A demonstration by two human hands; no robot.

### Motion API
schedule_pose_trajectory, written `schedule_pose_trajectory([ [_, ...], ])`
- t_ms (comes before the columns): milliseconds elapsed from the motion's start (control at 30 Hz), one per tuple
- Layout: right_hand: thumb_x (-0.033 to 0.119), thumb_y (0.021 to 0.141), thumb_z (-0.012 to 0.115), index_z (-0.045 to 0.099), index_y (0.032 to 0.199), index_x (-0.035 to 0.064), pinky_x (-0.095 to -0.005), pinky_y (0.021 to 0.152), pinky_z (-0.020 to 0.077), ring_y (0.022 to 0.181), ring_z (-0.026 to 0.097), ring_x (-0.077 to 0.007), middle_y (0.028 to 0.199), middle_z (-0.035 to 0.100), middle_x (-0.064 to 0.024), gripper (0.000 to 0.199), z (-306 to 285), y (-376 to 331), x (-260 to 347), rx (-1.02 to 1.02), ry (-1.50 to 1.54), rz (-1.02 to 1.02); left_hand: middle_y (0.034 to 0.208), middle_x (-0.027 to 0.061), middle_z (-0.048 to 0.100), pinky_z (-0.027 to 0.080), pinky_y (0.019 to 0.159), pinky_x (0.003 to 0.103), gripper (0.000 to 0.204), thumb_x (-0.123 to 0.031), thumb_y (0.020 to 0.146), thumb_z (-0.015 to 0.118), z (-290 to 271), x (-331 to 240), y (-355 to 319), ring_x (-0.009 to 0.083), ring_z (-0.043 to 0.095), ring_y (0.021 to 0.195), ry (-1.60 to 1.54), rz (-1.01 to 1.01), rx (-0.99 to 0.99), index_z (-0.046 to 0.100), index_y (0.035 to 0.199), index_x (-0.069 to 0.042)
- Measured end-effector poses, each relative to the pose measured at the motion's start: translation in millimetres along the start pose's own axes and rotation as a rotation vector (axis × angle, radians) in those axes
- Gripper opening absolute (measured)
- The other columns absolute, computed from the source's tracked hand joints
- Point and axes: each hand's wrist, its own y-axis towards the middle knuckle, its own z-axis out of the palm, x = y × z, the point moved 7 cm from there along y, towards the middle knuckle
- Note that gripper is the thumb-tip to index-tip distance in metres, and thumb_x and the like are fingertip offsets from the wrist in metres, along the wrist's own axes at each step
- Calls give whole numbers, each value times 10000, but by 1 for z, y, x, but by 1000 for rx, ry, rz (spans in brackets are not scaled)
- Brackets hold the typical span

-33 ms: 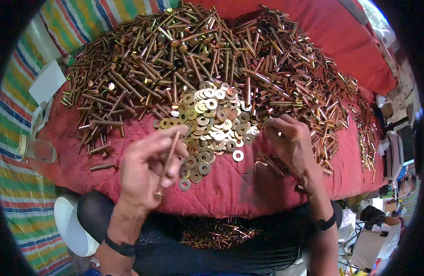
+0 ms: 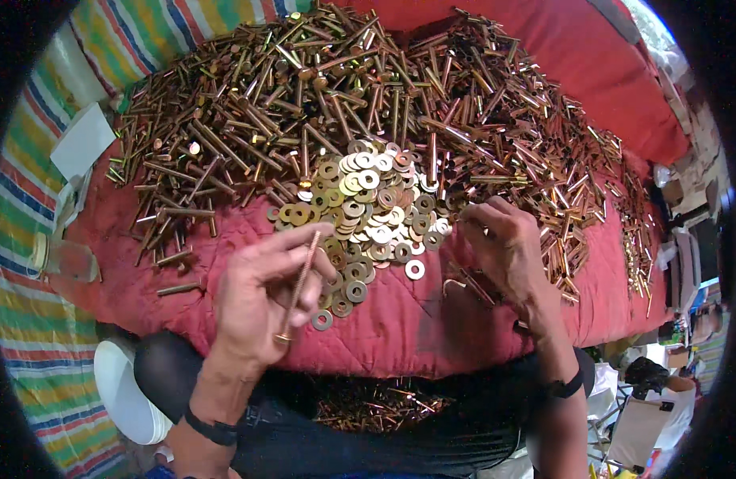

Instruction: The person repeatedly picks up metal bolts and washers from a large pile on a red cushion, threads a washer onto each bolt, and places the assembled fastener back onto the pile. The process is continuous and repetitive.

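Note:
My left hand (image 2: 260, 299) holds a long threaded bolt (image 2: 302, 279) between thumb and fingers, its threaded end pointing up and away and its head near the palm. The fingertips are close to the left edge of a heap of flat golden washers (image 2: 376, 207). My right hand (image 2: 508, 243) is at the near edge of a heap of thin metal tubes or sleeves (image 2: 504, 128), right of the washers. Its fingers are curled together; what is between them, if anything, is hidden. Behind the washers and to the left rises a heap of bolts (image 2: 256, 120).
A red padded cloth (image 2: 384, 343) lies under the heaps. One loose bolt (image 2: 179, 289) and a clear jar (image 2: 69, 259) lie on the left. More metal pieces (image 2: 376, 411) show below, between my legs. A white bucket (image 2: 128, 391) stands at lower left.
My left hand has shifted slightly to the right with the bolt, which stands a little more upright. My right hand has hardly moved.

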Motion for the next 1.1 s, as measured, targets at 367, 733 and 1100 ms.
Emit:
schedule_pose_trajectory([
  [367,160,837,808,711,1000,63,-431,539,536,686,680,-310,887,664,-104,213,42,-31,53,236,-64,-245,858,184,749,425,365,240,282,-81,1027,613,12,34,-11,152,651,498,68,-171,-15,682,1217,115],
  [733,72,862,801,686,921,35,-336,536,502,584,619,-184,750,656,-87,135,28,-16,46,125,129,-78,956,188,765,504,470,229,224,-31,984,686,21,50,-8,150,698,645,395,-16,38,698,1161,105],
  [1100,55,834,735,625,946,35,-383,579,534,672,684,-299,777,641,-131,159,33,-40,78,271,188,-218,928,95,787,592,732,310,156,-33,882,789,51,37,-25,185,763,811,1077,639,15,774,1037,-24],
])
